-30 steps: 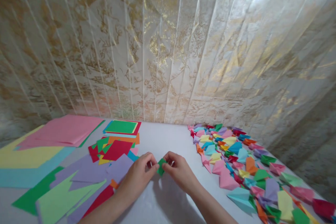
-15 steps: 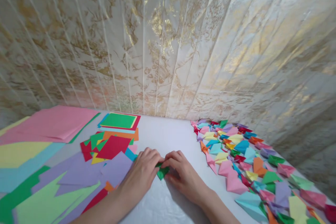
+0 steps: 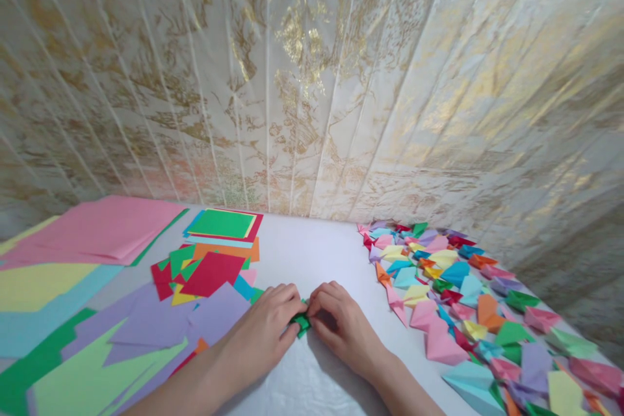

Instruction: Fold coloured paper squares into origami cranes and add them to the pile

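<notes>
Here we are at the bench (image 3: 302,257), and our hands meet right in the middle over one small green paper (image 3: 303,323). Our left hand (image 3: 270,322) grasps it from one side, fingers arched over the top; our right hand (image 3: 344,331) pinches at the opposite edge, thumb and fingertips drawn close. Holding it from both sides likely keeps so little a piece from skidding or twisting. How much of it rests on the surface, we can't tell; fingers cover part of it.

Over on our left, the pink sheets (image 3: 112,224) lie flat beyond the purple sheets (image 3: 160,318), with a neat green-topped stack (image 3: 221,223) at the back. On our right, the folded pieces (image 3: 444,341) crowd together in many colours. That split probably keeps flat paper from mixing with folded, and leaves our fingers elbow room between.
</notes>
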The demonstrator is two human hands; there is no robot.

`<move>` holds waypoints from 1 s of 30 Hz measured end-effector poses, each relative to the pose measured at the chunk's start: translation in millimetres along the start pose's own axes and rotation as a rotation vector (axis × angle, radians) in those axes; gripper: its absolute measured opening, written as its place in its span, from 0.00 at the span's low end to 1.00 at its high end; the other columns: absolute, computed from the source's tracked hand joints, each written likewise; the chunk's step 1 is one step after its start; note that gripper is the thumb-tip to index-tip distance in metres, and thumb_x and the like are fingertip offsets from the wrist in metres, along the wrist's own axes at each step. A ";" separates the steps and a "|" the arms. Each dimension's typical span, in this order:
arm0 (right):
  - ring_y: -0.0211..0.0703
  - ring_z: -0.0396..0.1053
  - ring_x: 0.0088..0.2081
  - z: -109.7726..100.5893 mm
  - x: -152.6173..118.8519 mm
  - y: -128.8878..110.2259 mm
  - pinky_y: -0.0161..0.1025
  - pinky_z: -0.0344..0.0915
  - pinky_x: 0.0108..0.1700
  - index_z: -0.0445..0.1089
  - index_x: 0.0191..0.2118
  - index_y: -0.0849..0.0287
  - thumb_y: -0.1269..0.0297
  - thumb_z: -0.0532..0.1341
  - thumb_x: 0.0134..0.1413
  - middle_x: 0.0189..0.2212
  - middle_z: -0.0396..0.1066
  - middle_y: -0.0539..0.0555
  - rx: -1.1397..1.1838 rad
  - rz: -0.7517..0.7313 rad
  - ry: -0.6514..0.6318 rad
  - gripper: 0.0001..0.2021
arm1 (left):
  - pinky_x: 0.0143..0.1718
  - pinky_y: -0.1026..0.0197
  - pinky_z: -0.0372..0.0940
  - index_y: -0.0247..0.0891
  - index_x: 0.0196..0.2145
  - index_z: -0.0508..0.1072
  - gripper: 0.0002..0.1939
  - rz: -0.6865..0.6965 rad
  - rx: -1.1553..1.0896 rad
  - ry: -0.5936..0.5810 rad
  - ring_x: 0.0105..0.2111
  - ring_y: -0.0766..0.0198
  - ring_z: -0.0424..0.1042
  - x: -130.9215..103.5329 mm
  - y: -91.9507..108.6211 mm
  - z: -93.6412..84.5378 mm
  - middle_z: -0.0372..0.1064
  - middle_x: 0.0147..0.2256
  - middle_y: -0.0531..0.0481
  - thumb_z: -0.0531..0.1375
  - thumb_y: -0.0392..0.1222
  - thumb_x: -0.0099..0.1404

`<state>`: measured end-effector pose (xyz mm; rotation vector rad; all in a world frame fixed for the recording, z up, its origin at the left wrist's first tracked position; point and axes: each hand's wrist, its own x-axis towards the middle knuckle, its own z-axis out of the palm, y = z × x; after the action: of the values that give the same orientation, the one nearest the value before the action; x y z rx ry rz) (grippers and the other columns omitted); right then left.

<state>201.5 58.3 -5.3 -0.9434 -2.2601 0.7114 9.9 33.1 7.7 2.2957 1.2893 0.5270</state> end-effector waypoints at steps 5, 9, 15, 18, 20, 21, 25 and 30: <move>0.44 0.62 0.40 -1.2 -1.0 -0.2 0.40 0.58 0.45 0.67 0.34 0.56 0.84 0.57 0.46 0.35 0.68 0.50 0.009 -0.002 0.015 0.14 | 0.43 0.58 0.60 0.41 0.39 0.73 0.14 0.030 0.112 0.050 0.40 0.59 0.67 1.9 -3.3 8.3 0.67 0.41 0.50 0.52 0.26 0.66; 0.45 0.61 0.41 -1.7 -1.4 4.7 0.41 0.58 0.45 0.69 0.36 0.56 0.89 0.53 0.40 0.36 0.68 0.51 -0.003 0.077 0.079 0.21 | 0.41 0.58 0.60 0.40 0.36 0.72 0.10 0.029 0.197 0.122 0.39 0.59 0.67 8.2 -5.0 16.5 0.68 0.39 0.50 0.53 0.29 0.68; 0.47 0.62 0.42 1.0 1.4 11.9 0.43 0.59 0.46 0.74 0.31 0.56 0.85 0.58 0.48 0.35 0.70 0.53 0.009 0.164 0.144 0.15 | 0.39 0.57 0.59 0.39 0.32 0.69 0.08 -0.010 0.281 0.193 0.36 0.57 0.66 18.2 -1.8 22.4 0.68 0.34 0.50 0.54 0.31 0.68; 0.47 0.62 0.42 0.7 2.6 11.9 0.44 0.59 0.47 0.76 0.31 0.56 0.82 0.62 0.50 0.35 0.70 0.52 0.023 0.205 0.145 0.12 | 0.39 0.56 0.59 0.39 0.32 0.69 0.08 -0.039 0.279 0.209 0.36 0.56 0.66 21.6 -0.9 24.9 0.68 0.34 0.49 0.53 0.31 0.68; 0.47 0.62 0.42 -0.1 3.3 11.5 0.44 0.58 0.47 0.76 0.31 0.56 0.80 0.64 0.51 0.34 0.70 0.52 0.033 0.226 0.141 0.10 | 0.39 0.56 0.59 0.39 0.32 0.69 0.08 -0.060 0.260 0.213 0.36 0.56 0.66 22.5 -1.3 25.6 0.68 0.34 0.50 0.53 0.31 0.67; 0.47 0.62 0.42 -0.4 3.8 11.1 0.44 0.58 0.48 0.76 0.30 0.56 0.79 0.64 0.51 0.34 0.71 0.52 0.036 0.232 0.139 0.10 | 0.40 0.56 0.59 0.39 0.32 0.69 0.08 -0.069 0.247 0.211 0.37 0.57 0.67 22.3 -1.8 25.4 0.68 0.34 0.50 0.53 0.31 0.67; 0.47 0.62 0.42 -0.3 6.6 7.6 0.44 0.57 0.47 0.76 0.29 0.55 0.77 0.67 0.49 0.34 0.71 0.51 0.017 0.262 0.126 0.08 | 0.39 0.59 0.60 0.39 0.33 0.69 0.09 -0.090 0.173 0.173 0.37 0.58 0.69 19.7 -5.2 20.7 0.68 0.34 0.51 0.54 0.28 0.65; 0.47 0.62 0.43 3.5 11.3 0.4 0.43 0.55 0.48 0.76 0.29 0.55 0.74 0.69 0.46 0.36 0.71 0.50 -0.049 0.348 0.118 0.06 | 0.36 0.62 0.60 0.39 0.31 0.69 0.11 -0.113 0.091 0.143 0.36 0.60 0.71 19.7 -9.6 16.1 0.68 0.32 0.52 0.53 0.25 0.62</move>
<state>192.7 66.2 -4.5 -1.3863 -2.0401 0.7262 21.5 51.4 -8.9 2.2765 1.5310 0.6148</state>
